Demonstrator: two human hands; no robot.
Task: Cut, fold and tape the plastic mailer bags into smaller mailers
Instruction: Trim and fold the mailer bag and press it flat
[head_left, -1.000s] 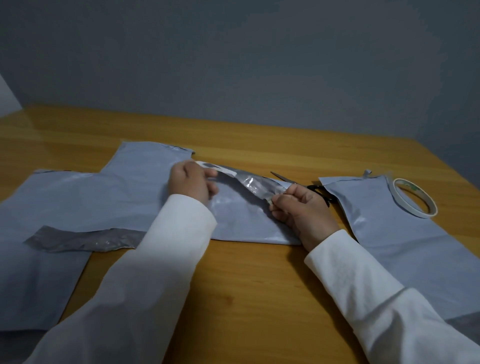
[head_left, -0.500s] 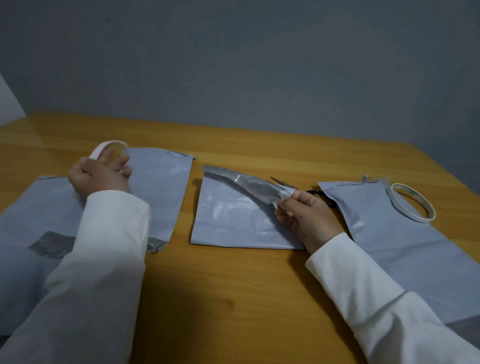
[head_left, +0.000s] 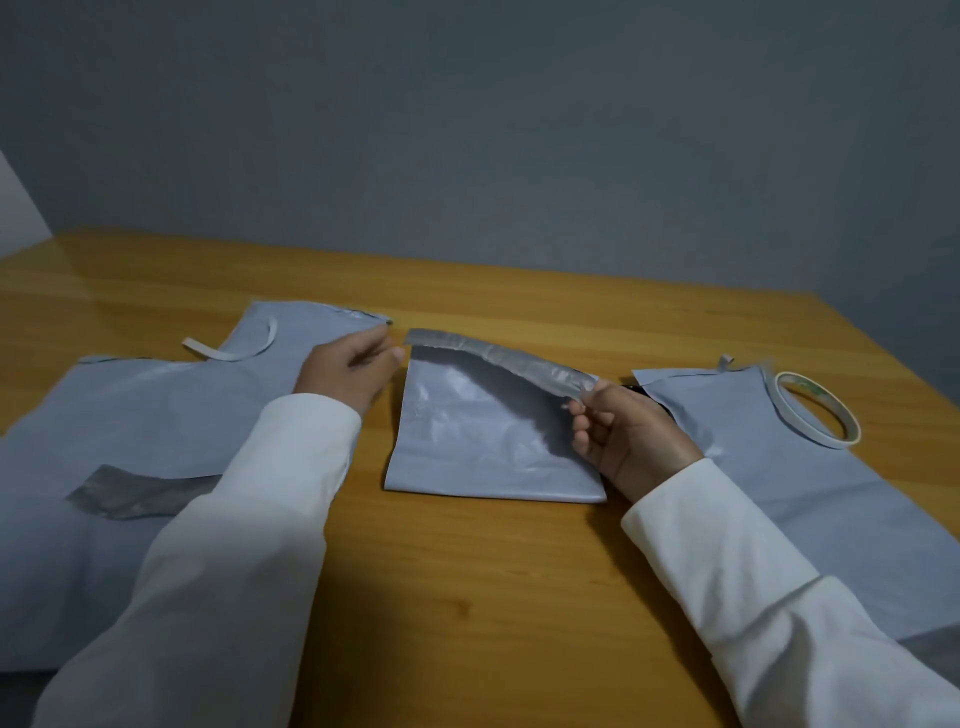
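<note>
A small grey mailer piece (head_left: 483, 441) lies flat in the middle of the wooden table (head_left: 467, 597). Its top flap (head_left: 498, 358) is lifted off the sheet. My right hand (head_left: 628, 436) pinches the flap's right end. My left hand (head_left: 350, 371) hovers just left of the flap's left end, fingers apart and empty. A white peeled tape strip (head_left: 228, 353) curls on the large grey mailer (head_left: 130, 415) to the left. A roll of tape (head_left: 815, 410) rests on another grey mailer (head_left: 831, 493) to the right.
A dark grey cut-off strip (head_left: 135, 493) lies on the left mailer. Black scissor handles (head_left: 631, 387) peek out behind my right hand. A grey wall rises behind the table's far edge.
My left hand carried the peeled white strip to the left mailer, let it go there, and came back to the flap's left end. My right hand kept hold of the flap.
</note>
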